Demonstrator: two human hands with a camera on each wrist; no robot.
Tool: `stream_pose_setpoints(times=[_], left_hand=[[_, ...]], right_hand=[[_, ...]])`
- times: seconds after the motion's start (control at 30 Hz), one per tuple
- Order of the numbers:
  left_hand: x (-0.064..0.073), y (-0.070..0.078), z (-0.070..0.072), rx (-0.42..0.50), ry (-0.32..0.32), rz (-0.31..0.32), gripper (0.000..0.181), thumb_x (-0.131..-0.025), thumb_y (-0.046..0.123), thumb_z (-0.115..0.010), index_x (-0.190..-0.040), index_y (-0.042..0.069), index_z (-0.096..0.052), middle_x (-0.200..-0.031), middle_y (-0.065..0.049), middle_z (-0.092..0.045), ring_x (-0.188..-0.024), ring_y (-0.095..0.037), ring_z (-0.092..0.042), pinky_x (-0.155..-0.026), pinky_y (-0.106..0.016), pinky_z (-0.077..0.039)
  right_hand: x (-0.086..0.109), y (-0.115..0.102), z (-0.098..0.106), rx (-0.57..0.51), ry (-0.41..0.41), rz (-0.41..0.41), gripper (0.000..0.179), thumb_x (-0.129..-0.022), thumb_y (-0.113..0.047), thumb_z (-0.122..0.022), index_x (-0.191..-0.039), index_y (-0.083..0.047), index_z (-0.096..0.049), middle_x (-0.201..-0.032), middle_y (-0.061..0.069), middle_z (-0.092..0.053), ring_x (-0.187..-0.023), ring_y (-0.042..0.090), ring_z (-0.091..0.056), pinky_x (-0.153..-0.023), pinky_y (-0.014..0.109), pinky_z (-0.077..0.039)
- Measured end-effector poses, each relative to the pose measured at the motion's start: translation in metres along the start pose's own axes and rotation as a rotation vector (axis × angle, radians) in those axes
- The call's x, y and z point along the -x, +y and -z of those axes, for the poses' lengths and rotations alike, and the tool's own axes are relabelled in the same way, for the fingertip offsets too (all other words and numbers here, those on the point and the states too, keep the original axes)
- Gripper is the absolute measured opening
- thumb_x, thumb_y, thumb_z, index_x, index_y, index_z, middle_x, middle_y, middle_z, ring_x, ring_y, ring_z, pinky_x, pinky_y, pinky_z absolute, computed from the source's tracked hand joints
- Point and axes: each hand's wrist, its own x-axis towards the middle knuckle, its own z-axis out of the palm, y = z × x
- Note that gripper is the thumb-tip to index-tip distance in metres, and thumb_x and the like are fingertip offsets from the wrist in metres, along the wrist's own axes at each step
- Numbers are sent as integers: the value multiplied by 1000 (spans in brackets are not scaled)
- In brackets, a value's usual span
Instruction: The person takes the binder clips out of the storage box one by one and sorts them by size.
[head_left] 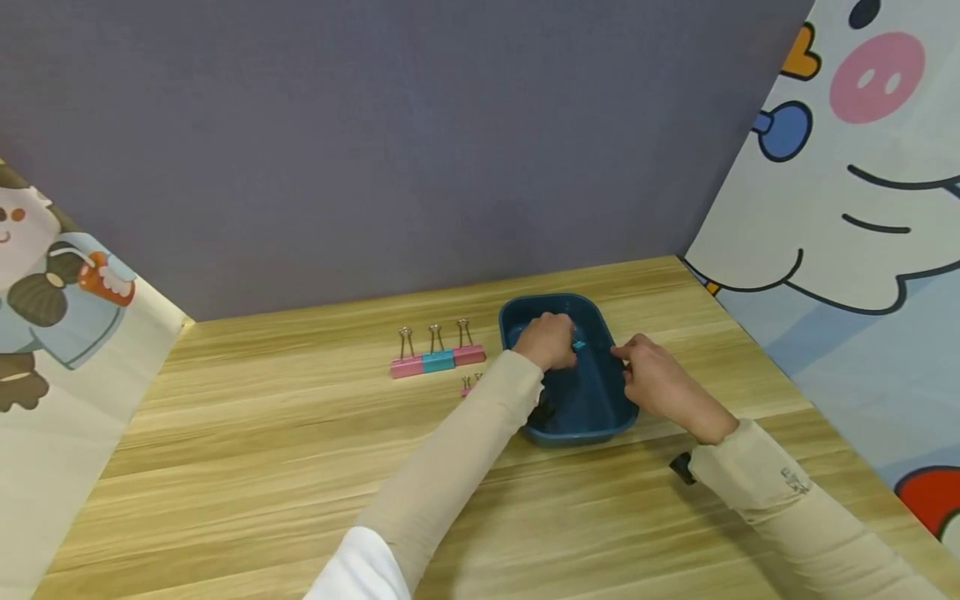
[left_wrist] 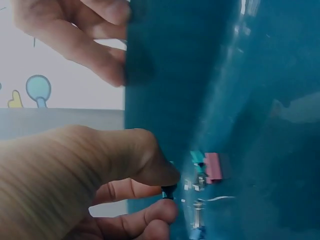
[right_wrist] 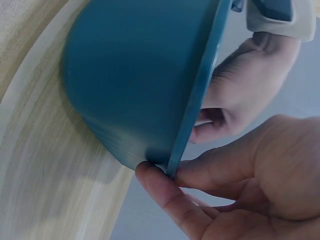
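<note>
The left hand (head_left: 547,340) is down inside the dark blue rounded-corner bin (head_left: 596,396), and that bin's long axis runs away from the person with a slight slant, so the hand sits in its farther half, towards the left wall; the left wrist view shows thumb and fingers pinching a small dark piece (left_wrist: 168,191), probably a binder clip, though too much is covered to be sure. Just beyond those fingertips lie a pink binder clip (left_wrist: 213,167) and a green binder clip (left_wrist: 197,157), side by side and well within the left hand's reach, it being the nearer of the two. The right hand (head_left: 662,381) grasps the bin's right rim between thumb and fingers, outside the cavity. Left of the bin, apart from it on the wood-grain table (head_left: 285,467), a row of three large binder clips (head_left: 438,361) stretches crosswise, handles pointing away from the person, with small pink binder clips (head_left: 466,391) nearer, partly hidden behind the left sleeve (head_left: 457,462)
</note>
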Motion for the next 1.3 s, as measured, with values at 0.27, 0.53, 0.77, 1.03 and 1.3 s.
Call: stream_pose_setpoints(times=[0.27, 0.53, 0.77, 1.03, 1.3], left_hand=[[10, 11, 14, 16, 8, -117, 16, -83, 21, -74, -83, 17, -58, -77, 3, -55, -63, -12, -51, -56, -25, -42], [14, 13, 22, 91, -59, -297, 15, -88, 12, -67, -77, 16, -57, -71, 1, -56, -56, -12, -50, -53, -23, -41], [14, 9, 17, 8, -82, -222, 7, -85, 10, -69, -83, 13, -64, -75, 1, -57, -62, -12, -53, -58, -24, -44], [5, 10, 10, -37, -162, -227, 20, -87, 9, -67, -106, 16, -69, -83, 5, -58, -73, -10, -54, -65, -23, -45], [-4, 11, -9, -117, -170, -202, 18, -85, 12, -71, -101, 19, -69, -92, 7, -60, -82, -10, -54, -67, -24, -46]], right_hand=[[1, 3, -1, 9, 9, 9, 41, -81, 13, -52, -122, 18, -52, -108, 29, -50, -80, 27, -56, -66, 35, -47], [2, 5, 0, 6, 11, 6, 41, -80, 15, -51, -120, 19, -52, -107, 30, -50, -77, 26, -54, -64, 34, -45], [2, 5, 0, 13, 37, 17, 41, -79, 14, -52, -120, 19, -53, -106, 29, -51, -78, 26, -55, -65, 36, -46], [3, 4, 0, 8, 35, 15, 41, -80, 14, -52, -120, 18, -53, -106, 28, -50, -77, 25, -55, -64, 34, -46], [2, 2, -1, -21, 26, 26, 41, -80, 14, -51, -122, 18, -52, -107, 28, -50, -75, 24, -54, -62, 33, -44]])
